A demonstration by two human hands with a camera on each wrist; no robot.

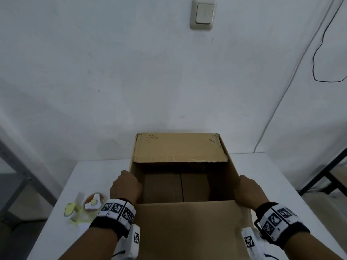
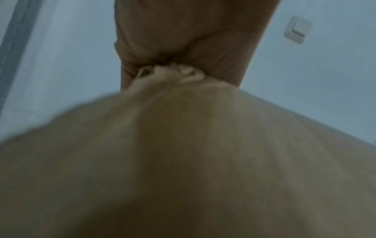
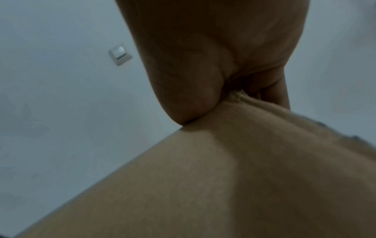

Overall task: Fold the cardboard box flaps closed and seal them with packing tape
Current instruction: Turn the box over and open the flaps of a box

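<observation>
While both forearms reach forward from the near edge, each banded at the wrist with black-and-white marker tags, the left hand (image 1: 125, 186) sits at the left rim of the open brown cardboard box (image 1: 232, 166) and the right hand (image 1: 248, 192) at its right rim.

Left grip: fingers curled, pinching a crumpled corner of cardboard, per the left wrist view; which flap it belongs to cannot be told.
Right grip: thumb and fingers pressed together on a cardboard edge, per the right wrist view.

Box: stands on the white surface (image 1: 281, 175), centre, against the far white wall. Far flap (image 1: 180, 149) folded inward over the opening; near flap (image 1: 187, 228) lying toward the person between the two wrists; interior dark, base seam visible.

Roll of clear packing tape in a white and yellow dispenser (image 1: 88, 205): on the surface, left of the box, just beside the left wrist, untouched.

Beige light switch (image 1: 203, 14): on the wall, far above the box.
</observation>
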